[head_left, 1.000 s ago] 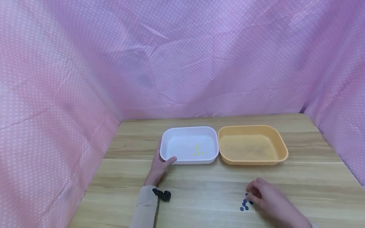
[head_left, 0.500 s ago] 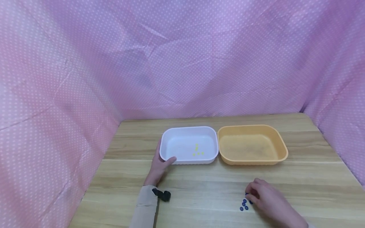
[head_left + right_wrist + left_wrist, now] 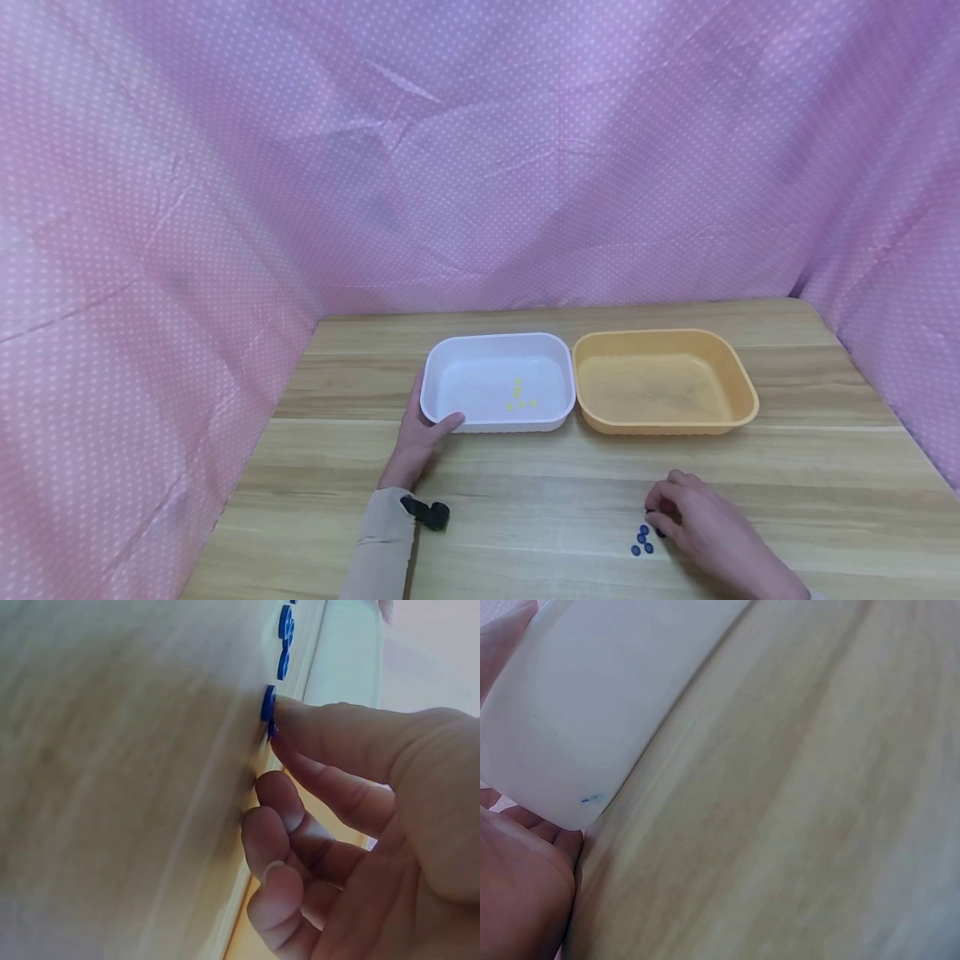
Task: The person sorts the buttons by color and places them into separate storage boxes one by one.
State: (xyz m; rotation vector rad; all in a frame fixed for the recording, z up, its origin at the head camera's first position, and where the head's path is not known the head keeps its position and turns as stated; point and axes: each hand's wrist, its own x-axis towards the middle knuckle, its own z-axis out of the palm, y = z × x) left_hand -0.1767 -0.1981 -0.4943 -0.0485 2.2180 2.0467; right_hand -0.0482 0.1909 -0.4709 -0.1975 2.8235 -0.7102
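Note:
My left hand [image 3: 412,442] grips the near left corner of a white plastic tub [image 3: 517,426], thumb over its rim and fingers along its outer side. Inside the tub lie several small yellow pieces [image 3: 522,405]. To the right, my right hand [image 3: 705,525] is low at the tabletop, its thumb and index fingertip pinching at a small blue button [image 3: 272,730], partly hidden by them. Another blue button [image 3: 268,703] stands right at the thumb tip. More loose blue buttons [image 3: 636,550] lie just left of this hand; in the right wrist view they form a line.
A yellow-orange tub [image 3: 663,428] stands against the white tub's right side, beyond my right hand. Both sit on a wooden table [image 3: 510,517]. Pink dotted cloth [image 3: 480,167] hangs behind the table and at its sides. A black strap [image 3: 429,511] is around my left wrist.
My right hand has shifted very slightly, its fingertips staying at the same blue button. The left hand and both tubs keep their places.

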